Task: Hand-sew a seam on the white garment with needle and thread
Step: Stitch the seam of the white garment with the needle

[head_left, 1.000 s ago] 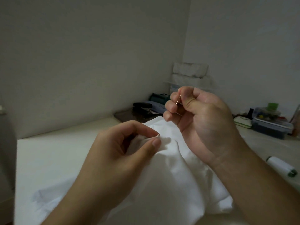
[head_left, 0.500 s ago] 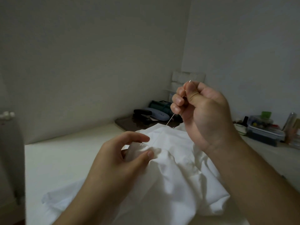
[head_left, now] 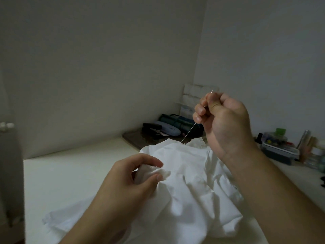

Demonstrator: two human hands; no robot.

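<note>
My left hand (head_left: 130,180) sits low, thumb and forefinger curled into a pinch, forearm running off the bottom edge. My right hand (head_left: 223,120) is raised in a fist, thumb pressed against the forefinger; the dim light blurs the other fingertips.

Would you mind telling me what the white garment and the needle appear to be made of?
The white garment looks like thin matte woven cloth, perhaps cotton: it creases softly and bunches where the left hand pinches it. The needle, pinched by the right hand, looks like polished metal: thin, straight and glinting.
</note>
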